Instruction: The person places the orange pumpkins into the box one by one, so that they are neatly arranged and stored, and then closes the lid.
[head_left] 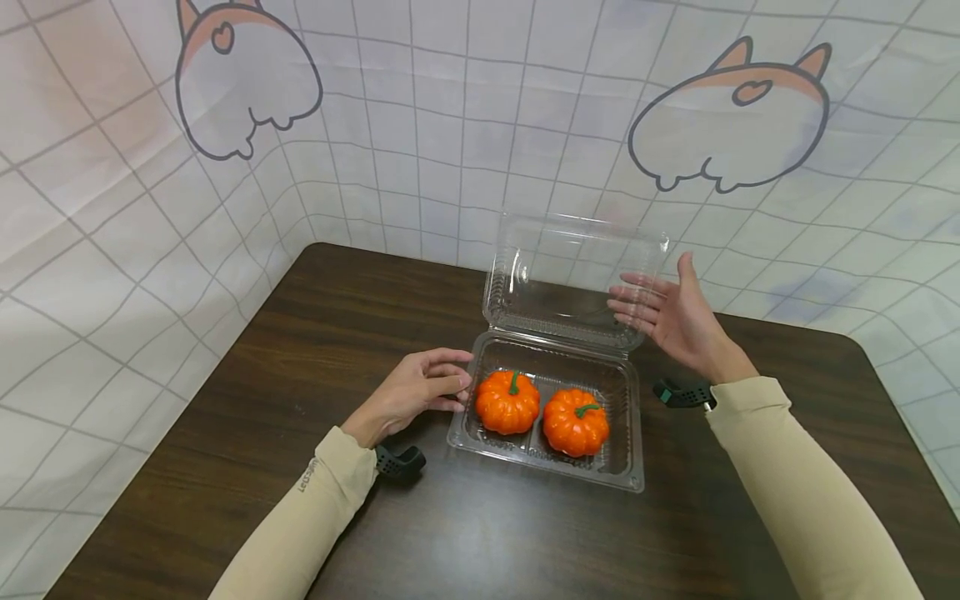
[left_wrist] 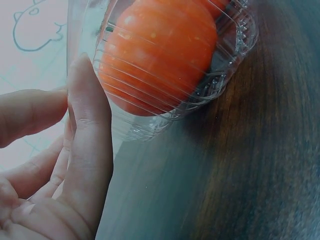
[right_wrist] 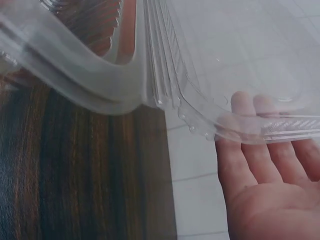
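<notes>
A clear plastic clamshell container (head_left: 540,461) rests on the table with its lid (head_left: 573,254) raised at the back. Two orange toy pumpkins (head_left: 507,403) with green stems lie side by side in its base. My left hand (head_left: 423,385) pinches the left rim between thumb and fingers; in the left wrist view the thumb (left_wrist: 90,125) lies along the container's ribbed side wall. Behind the right side of the lid is my right hand (head_left: 675,317), palm up and fingers extended. Those fingers (right_wrist: 265,155) show through the transparent lid in the right wrist view.
The dark wood table (head_left: 360,325) has rounded back corners. A white grid-patterned curtain (head_left: 420,133) with cartoon animal drawings hangs close behind it and along the sides. Black wrist straps (head_left: 401,461) sit at both cuffs.
</notes>
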